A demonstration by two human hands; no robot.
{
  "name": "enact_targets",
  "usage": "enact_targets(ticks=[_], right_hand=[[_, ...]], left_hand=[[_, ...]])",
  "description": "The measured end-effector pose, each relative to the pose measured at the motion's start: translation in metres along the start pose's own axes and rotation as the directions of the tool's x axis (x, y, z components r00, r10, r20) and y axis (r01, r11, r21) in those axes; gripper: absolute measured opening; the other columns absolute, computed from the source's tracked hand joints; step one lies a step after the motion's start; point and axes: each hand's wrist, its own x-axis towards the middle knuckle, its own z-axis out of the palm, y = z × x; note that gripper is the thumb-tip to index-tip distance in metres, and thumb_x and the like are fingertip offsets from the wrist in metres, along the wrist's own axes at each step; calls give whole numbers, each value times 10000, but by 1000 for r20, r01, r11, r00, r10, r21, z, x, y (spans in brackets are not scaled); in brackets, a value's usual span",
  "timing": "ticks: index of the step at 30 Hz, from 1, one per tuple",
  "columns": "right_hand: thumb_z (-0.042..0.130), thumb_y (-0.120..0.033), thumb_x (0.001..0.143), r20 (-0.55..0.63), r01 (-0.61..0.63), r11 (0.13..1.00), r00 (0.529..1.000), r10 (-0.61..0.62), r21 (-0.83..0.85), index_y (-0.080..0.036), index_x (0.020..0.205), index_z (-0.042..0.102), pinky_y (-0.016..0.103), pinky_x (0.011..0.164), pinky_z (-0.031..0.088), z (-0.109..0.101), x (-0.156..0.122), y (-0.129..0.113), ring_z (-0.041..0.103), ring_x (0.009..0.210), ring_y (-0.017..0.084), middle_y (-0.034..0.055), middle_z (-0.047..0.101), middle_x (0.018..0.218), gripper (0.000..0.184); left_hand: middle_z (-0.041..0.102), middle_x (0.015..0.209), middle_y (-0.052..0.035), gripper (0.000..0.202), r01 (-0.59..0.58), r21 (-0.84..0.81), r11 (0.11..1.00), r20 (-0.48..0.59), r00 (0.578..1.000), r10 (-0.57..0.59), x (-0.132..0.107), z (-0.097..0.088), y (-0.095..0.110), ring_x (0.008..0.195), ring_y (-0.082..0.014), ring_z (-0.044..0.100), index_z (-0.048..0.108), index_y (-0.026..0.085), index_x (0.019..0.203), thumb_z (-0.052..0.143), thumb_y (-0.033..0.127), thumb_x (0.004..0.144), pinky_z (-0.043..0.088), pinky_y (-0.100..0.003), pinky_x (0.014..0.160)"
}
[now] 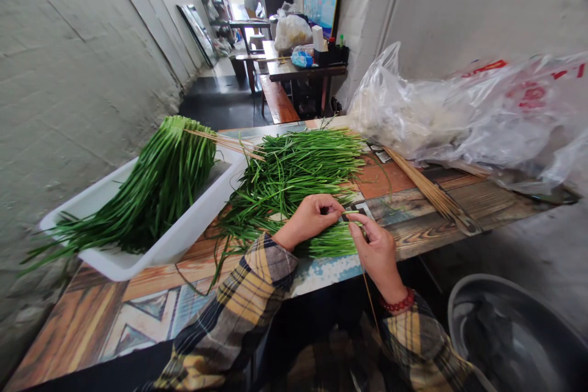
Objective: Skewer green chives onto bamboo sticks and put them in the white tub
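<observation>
Stalk [352, 212] and stick [369, 297] in hand

With the middle of the clock face at the hands, a pile of greens [298, 159] spreads from nine to twelve o'clock on the patterned desk [151, 318], its pale cut ends mostly toward three. The left hand [316, 217] is over the near part of the pile, its grip narrow, thumb and fingertips closed on the short, pale stalk. The right hand [376, 251] meets it at three o'clock; its grip is narrow too, thumb and forefinger close together, and it holds the thin stick, which hangs toward six o'clock past the desk edge. A red bracelet [399, 301] circles the right wrist.

At nine to ten o'clock stands a white tray [184, 245] carrying a thick bunch of greens [169, 177], the leaf tips trailing over its rim toward eight. Several thin sticks jut from the top of the bunch toward the pile. More loose sticks [420, 187] lie on the desk at two o'clock, beside clear plastic bags [459, 110]. Below the desk, at four o'clock, is a grey tub [473, 285].
</observation>
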Motion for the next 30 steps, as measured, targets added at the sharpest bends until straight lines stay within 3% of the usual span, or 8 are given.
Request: enact_targets(ticks=[13,19,23,30], right_hand=[[538,-331,866,6,-58,997,998,58,57,-203,971,642,315,762,516,3,-1,4,676,831,196,52,718,920,196],[570,-345,849,-41,-104,994,994,104,13,-185,1218,557,279,564,469,3,-1,5,548,537,146,-15,620,661,403],[533,-337,875,6,-73,997,997,73,-21,-195,1166,599,270,528,423,0,0,1,477,495,134,-35,551,598,330],[548,-338,864,0,-86,996,996,86,39,-196,1068,601,277,618,477,2,0,4,594,635,152,24,663,802,254]], left_hand=[[579,655,-2,130,-79,58,995,38,996,77,0,-1,2,617,-84,498,704,116,755,579,131,786,382,-200,598],[604,684,-14,136,-118,120,986,52,992,112,0,-2,2,663,-102,538,707,130,757,575,139,793,405,-213,643],[611,710,-13,134,-107,168,980,7,994,107,-1,-1,-1,680,-105,541,696,142,759,567,123,791,405,-211,645],[615,717,-17,134,-123,161,979,28,992,120,-1,0,1,699,-108,557,689,135,742,568,108,794,415,-211,669]])
